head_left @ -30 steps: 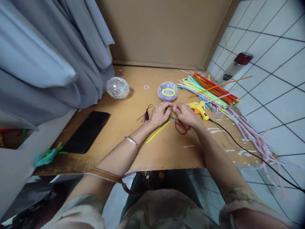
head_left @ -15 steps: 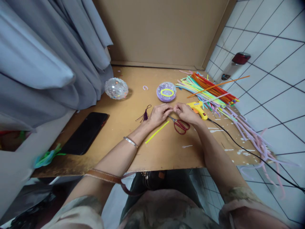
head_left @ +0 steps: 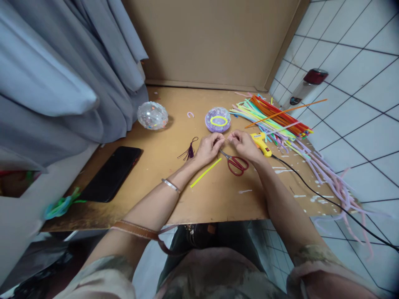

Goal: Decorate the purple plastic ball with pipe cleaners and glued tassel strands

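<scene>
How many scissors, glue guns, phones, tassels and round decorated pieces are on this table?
Scissors: 1
Glue gun: 1
Phone: 1
Tassel: 1
Round pieces, clear one and purple one: 2
Total: 6

Yellow glue gun (head_left: 262,145); red scissors handles (head_left: 237,166); grey curtain (head_left: 56,74).

Two hands (head_left: 225,145) pinching, red-handled scissors (head_left: 233,162), yellow strip (head_left: 206,172)

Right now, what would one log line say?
left hand: pinched, contents unclear | right hand: pinched, contents unclear | scissors: on table | glue gun: beside right hand
</scene>
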### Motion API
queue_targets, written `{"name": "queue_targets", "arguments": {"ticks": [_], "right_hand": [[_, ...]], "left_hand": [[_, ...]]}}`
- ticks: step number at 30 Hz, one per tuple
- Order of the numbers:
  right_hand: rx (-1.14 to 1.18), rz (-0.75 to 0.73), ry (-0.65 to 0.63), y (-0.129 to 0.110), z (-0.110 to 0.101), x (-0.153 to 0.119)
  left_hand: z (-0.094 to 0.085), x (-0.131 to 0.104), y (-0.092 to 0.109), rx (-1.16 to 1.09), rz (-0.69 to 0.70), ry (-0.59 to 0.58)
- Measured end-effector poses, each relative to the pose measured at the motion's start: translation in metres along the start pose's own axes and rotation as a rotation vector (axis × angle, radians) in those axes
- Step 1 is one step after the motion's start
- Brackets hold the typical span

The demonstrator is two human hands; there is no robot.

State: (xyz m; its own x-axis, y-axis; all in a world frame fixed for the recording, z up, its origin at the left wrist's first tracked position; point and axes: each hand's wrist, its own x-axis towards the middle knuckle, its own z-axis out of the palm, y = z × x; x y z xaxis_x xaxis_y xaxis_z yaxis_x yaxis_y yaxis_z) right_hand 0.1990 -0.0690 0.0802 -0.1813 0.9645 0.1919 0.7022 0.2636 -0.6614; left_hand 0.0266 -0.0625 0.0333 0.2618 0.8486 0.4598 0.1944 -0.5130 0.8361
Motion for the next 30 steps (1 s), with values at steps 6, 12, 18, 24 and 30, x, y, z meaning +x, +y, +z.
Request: {"name": "queue_targets", "arguments": {"ticks": [6,12,18,24,30], "right_hand": [[0.093,-0.035,0.115,0.000,0.002,0.002],[0.118,-0.044,0.111,-0.001,0.010,0.001],[0.020,-0.074,0.118,-0.009,0.006,-0.002],[-0.174,-0.075,0.094,-0.018,-0.003,-0.006],[-0.242,-0.113,0.087,-0.020,-0.003,-0.008]], "left_hand": [[0.002,0.004,0.003,-0.314,-0.133,0.089],[0.007,0.004,0.007,-0.410,-0.200,0.114],[0.013,0.002,0.007,-0.448,-0.213,0.101],[0.012,0.000,0.007,-0.486,-0.221,0.124],[0.014,0.002,0.005,-0.499,-0.223,0.111]]}}
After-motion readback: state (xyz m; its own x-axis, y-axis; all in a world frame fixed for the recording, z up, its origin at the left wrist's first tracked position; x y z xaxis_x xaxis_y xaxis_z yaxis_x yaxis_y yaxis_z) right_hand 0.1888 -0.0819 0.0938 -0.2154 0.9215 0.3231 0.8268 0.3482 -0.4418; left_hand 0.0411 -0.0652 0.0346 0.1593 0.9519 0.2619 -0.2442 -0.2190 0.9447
